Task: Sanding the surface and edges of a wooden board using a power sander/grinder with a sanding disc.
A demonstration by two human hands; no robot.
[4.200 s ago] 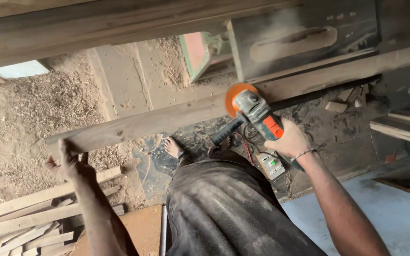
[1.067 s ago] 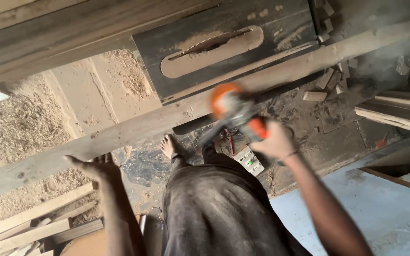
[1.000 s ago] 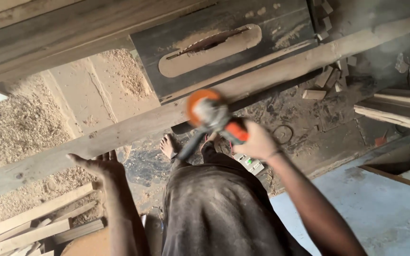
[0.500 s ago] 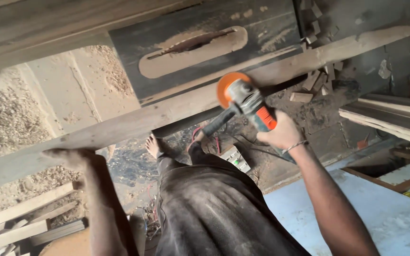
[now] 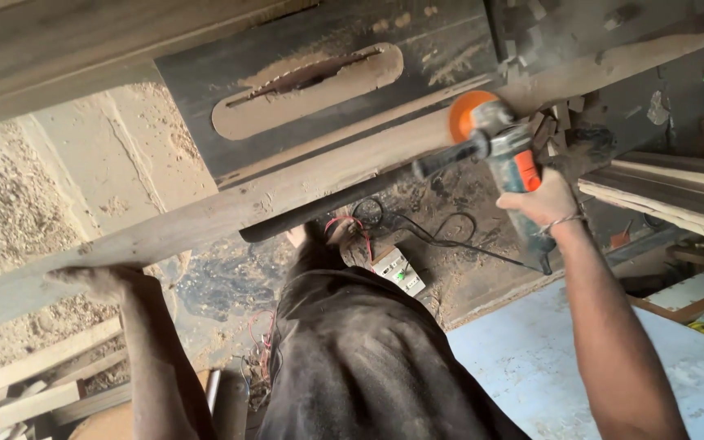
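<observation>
My right hand (image 5: 541,202) is closed around the body of the angle grinder (image 5: 505,151), and its orange disc (image 5: 468,116) touches the long wooden plank (image 5: 287,191). My left hand (image 5: 95,281) is flat and open under the plank's near end – it supports, it does not grip. I think the plank can slip or the disc can kick. The black cable (image 5: 442,236) and the power strip (image 5: 397,270) lie near my foot – I can trip. The saw table (image 5: 319,90) stands just behind.
</observation>
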